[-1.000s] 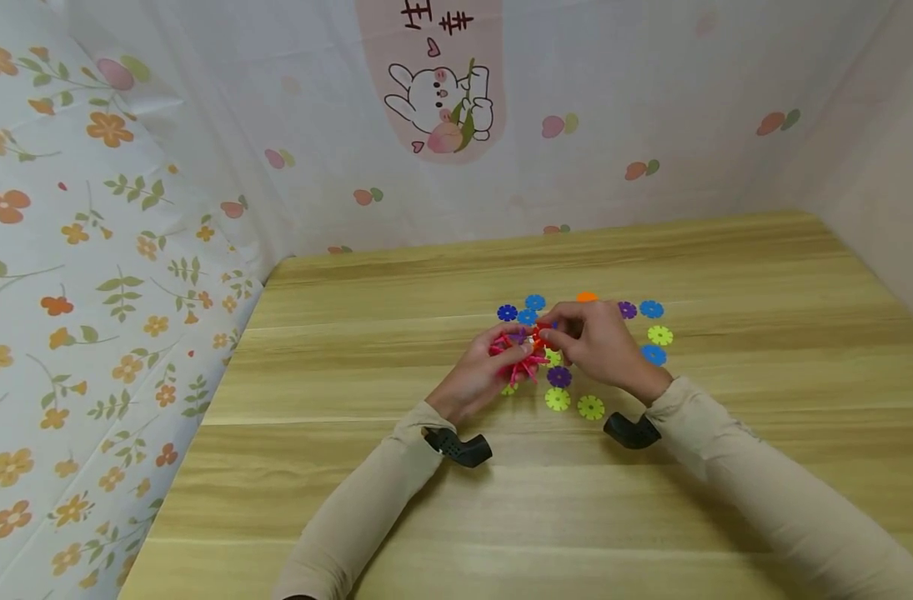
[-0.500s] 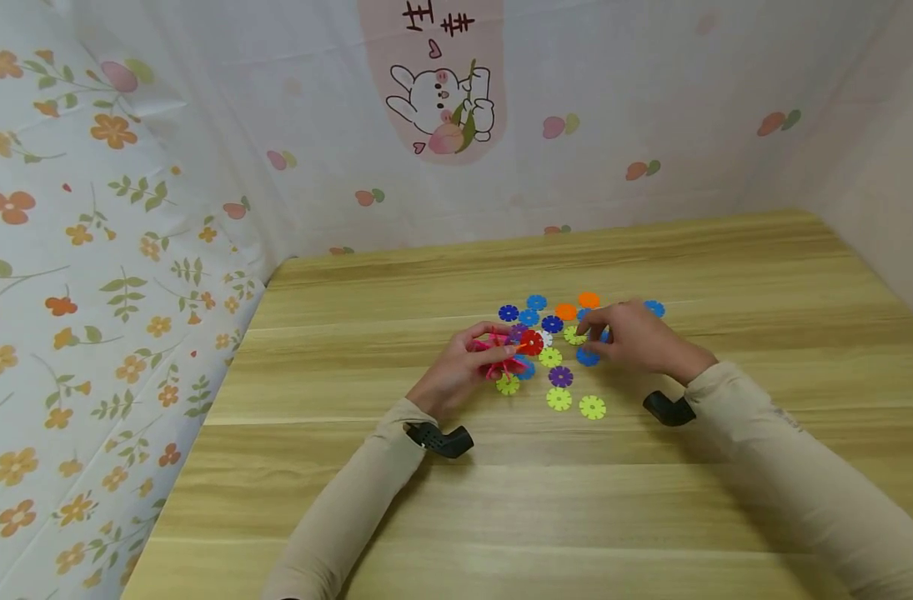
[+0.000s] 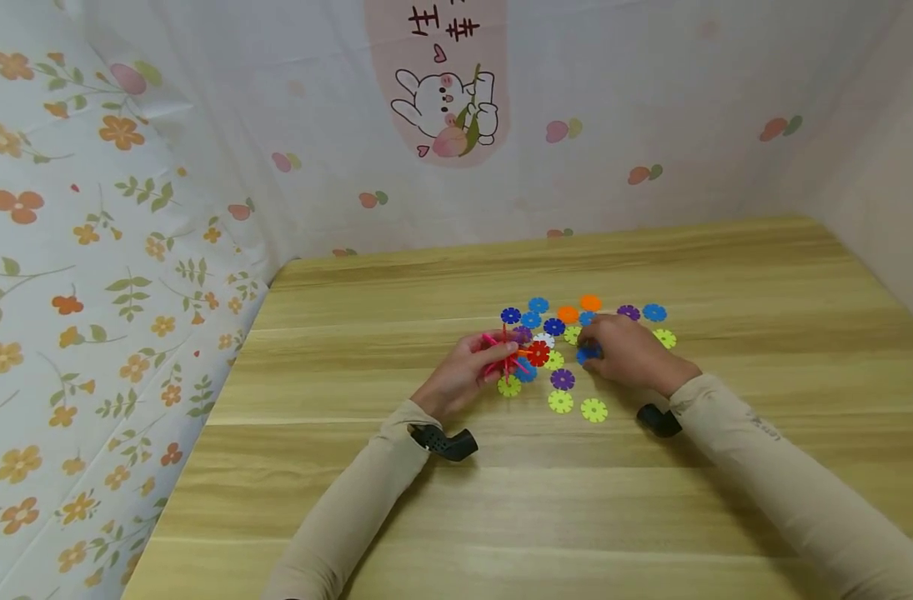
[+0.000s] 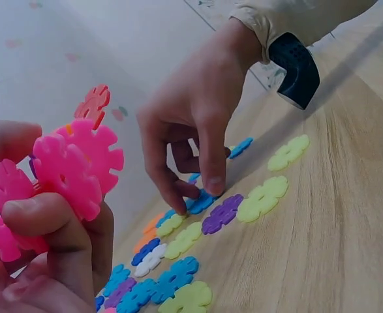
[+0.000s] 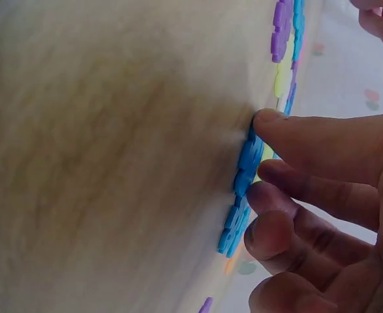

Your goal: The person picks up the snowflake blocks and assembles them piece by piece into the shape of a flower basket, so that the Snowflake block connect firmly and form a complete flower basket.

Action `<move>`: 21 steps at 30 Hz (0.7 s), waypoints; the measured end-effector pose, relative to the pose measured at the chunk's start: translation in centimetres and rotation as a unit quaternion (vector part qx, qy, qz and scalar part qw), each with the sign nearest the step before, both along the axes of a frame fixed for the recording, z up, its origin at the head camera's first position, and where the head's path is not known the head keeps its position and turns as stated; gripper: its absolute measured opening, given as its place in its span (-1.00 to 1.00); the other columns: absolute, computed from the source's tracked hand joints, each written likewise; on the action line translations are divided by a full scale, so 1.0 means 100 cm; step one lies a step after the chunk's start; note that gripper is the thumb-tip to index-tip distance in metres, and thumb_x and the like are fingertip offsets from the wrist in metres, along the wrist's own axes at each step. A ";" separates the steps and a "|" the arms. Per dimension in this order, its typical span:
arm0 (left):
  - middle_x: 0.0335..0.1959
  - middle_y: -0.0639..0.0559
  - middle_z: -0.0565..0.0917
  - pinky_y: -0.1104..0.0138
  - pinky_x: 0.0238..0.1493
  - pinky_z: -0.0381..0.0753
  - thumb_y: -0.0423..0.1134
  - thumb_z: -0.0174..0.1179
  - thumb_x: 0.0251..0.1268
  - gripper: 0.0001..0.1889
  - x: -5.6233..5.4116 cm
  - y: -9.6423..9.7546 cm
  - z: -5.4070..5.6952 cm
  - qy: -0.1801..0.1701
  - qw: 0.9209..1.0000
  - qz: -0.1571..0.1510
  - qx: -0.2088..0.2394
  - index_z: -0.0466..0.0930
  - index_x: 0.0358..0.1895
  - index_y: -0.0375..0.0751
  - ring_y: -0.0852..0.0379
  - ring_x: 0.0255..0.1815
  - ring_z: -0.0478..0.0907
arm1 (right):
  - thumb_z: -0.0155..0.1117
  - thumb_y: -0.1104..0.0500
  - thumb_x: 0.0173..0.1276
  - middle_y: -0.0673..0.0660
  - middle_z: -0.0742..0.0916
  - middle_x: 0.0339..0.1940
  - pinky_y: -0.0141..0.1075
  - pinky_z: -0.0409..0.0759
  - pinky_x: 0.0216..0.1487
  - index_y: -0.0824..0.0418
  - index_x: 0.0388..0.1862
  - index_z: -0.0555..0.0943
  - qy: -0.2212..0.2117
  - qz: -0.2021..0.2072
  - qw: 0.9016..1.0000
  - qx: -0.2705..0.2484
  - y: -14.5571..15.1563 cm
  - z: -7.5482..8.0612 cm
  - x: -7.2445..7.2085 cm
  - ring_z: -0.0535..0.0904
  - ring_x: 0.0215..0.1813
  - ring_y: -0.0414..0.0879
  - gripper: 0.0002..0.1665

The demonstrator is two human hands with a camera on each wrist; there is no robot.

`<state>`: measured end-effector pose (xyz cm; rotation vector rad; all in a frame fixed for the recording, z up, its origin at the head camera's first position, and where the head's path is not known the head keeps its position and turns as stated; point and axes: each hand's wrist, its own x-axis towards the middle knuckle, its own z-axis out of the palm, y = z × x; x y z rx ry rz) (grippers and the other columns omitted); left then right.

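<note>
My left hand (image 3: 459,373) holds a cluster of pink notched snowflake discs (image 4: 67,173) joined edge to edge, just above the table. An orange disc, seen nearly edge-on, and a red disc (image 3: 538,353) stick out from the cluster on the right. My right hand (image 3: 632,354) is lowered to the table, thumb and fingertips bent at a blue snowflake disc (image 5: 248,158) that lies flat. A second blue disc (image 5: 233,228) sits beside it in the right wrist view. The hand hides part of the discs under it.
Several loose discs lie about on the wooden table (image 3: 396,517): yellow-green discs (image 3: 594,410) at the front, a purple disc (image 3: 563,379), a white disc (image 4: 151,259), and orange discs (image 3: 590,302) towards the back. A printed cloth (image 3: 336,125) hangs behind the table.
My right hand has left the cluster, moved right and come down onto the blue discs. The left hand has shifted slightly left and turned the cluster, with the red disc now facing up.
</note>
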<state>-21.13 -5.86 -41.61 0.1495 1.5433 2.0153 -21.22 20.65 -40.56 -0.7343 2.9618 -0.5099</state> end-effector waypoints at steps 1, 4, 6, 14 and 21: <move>-0.15 0.12 0.61 0.55 -0.42 0.40 -0.34 0.06 0.52 -0.70 0.000 0.000 0.000 0.001 1.000 -0.002 0.000 0.46 0.20 -0.39 0.29 -0.39 0.44 | 0.50 0.25 0.19 0.21 0.76 -0.19 0.00 0.70 -0.03 0.31 -0.18 0.73 0.000 -0.003 1.000 0.001 0.000 0.000 0.000 0.63 -0.18 0.02 -0.77; -0.15 0.12 0.60 0.55 -0.43 0.38 -0.32 0.04 0.53 -0.80 0.001 0.001 0.001 0.000 1.000 -0.007 0.005 0.50 0.09 -0.31 0.29 -0.41 0.43 | 0.50 0.26 0.18 0.21 0.76 -0.17 0.01 0.69 -0.01 0.31 -0.16 0.72 0.002 -0.005 1.000 0.001 0.001 -0.001 0.001 0.64 -0.17 0.03 -0.75; -0.17 0.11 0.58 0.54 -0.45 0.35 -0.31 0.04 0.54 -0.87 0.001 0.001 0.001 -0.003 1.000 -0.009 0.007 0.50 0.00 -0.24 0.29 -0.43 0.40 | 0.51 0.27 0.17 0.22 0.76 -0.15 0.03 0.69 0.01 0.31 -0.13 0.71 0.006 -0.003 1.000 -0.001 0.001 -0.001 0.001 0.65 -0.15 0.05 -0.71; -0.21 0.12 0.57 0.51 -0.29 0.56 -0.28 0.00 0.55 -0.93 0.001 0.001 0.001 -0.015 1.000 -0.019 0.013 0.44 -0.06 -0.16 0.27 -0.35 0.54 | 0.53 0.34 0.13 0.21 0.77 -0.11 0.08 0.68 0.07 0.29 -0.08 0.70 0.018 0.012 1.000 -0.022 0.004 -0.003 0.003 0.68 -0.08 0.10 -0.66; -0.29 0.17 0.58 0.44 -0.34 0.44 -0.26 -0.02 0.56 -0.91 0.000 0.002 0.000 0.002 0.999 -0.033 0.007 0.48 -0.12 -0.10 0.24 -0.41 0.46 | 0.55 0.34 0.10 0.19 0.77 -0.16 0.01 0.68 -0.04 0.30 -0.10 0.70 0.007 0.027 0.999 -0.028 0.008 -0.003 -0.002 0.64 -0.17 0.03 -0.65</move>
